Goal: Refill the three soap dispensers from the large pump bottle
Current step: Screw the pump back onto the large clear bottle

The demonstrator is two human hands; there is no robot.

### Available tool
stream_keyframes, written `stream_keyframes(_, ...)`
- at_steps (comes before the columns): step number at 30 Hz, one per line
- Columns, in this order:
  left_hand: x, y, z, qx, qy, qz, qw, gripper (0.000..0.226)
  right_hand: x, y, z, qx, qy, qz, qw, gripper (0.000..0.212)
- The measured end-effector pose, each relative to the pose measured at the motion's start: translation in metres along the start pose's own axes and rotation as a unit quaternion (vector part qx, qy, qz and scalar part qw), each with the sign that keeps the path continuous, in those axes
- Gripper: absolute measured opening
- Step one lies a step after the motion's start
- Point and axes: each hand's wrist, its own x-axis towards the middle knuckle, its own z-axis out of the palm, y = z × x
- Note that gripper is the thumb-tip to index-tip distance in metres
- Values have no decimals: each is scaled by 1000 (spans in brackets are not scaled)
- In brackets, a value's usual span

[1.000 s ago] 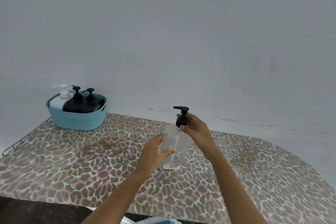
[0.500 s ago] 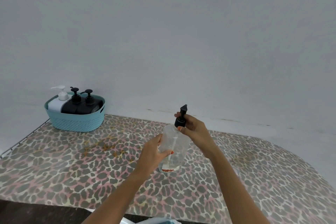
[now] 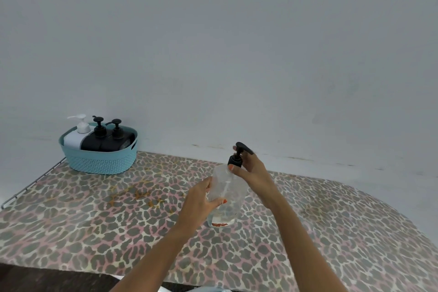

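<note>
Grip, left: left hand wraps the body of the clear plastic pump bottle, thumb in front and fingers behind; this looks like a brace so the bottle does not spin.
Grip, right: right hand pinches the collar of the black pump head, with the fingers curled round it. This reads as a twisting hold, not a pressing one.
Bottle pose: upright, mid-table, and near the person. Whether its base rests on the leopard-print table cover or sits just above it, I cannot tell.
Bottle fill: looks nearly empty, with a dip tube visible inside and a small red mark at the base.
Step, judged: unscrewing the pump to open the neck for pouring. The pump head is not yet off.
Other task items: white pump bottle and two black pump dispensers stand together in the teal woven-look plastic basket at the far left against the pale wall, well apart from the hands.
Why parked there: probably to keep them clear of the work spot until needed.
Role unclear: I cannot tell which bottle is the supply.
Risk: the thin clear wall may buckle under a tight squeeze.
</note>
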Motion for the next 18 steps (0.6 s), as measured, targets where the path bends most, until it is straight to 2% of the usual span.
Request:
stream_keyframes(3, 0, -2, 2, 4, 1, -2, 1000, 54, -2, 1, -12, 18, -31, -16, 999, 41)
stream_keyframes(6, 0, -3, 2, -2, 3, 0, 1000, 52, 4, 3, -8, -10, 29, -13, 999, 33)
stream_keyframes(9, 0, -3, 2, -1, 2, 5, 1000, 50, 9, 6, 6, -85, 110, -17, 990, 41)
stream_keyframes(11, 0, -4, 2, 0, 4, 7, 1000, 50, 8, 4, 14, -97, 143, -26, 985, 42)
stream_keyframes(14, 0, -5, 2, 0, 4, 9, 1000, 50, 4, 2, 16, -110, 106, -32, 988, 39)
stream_keyframes(16, 1, -5, 2, -3, 3, 10, 1000, 50, 1, -2, 8, -74, 50, -37, 995, 34)
stream_keyframes(18, 2, -6, 2, -3, 3, 8, 1000, 51, -1, -5, -2, -38, 1, -42, 998, 38)
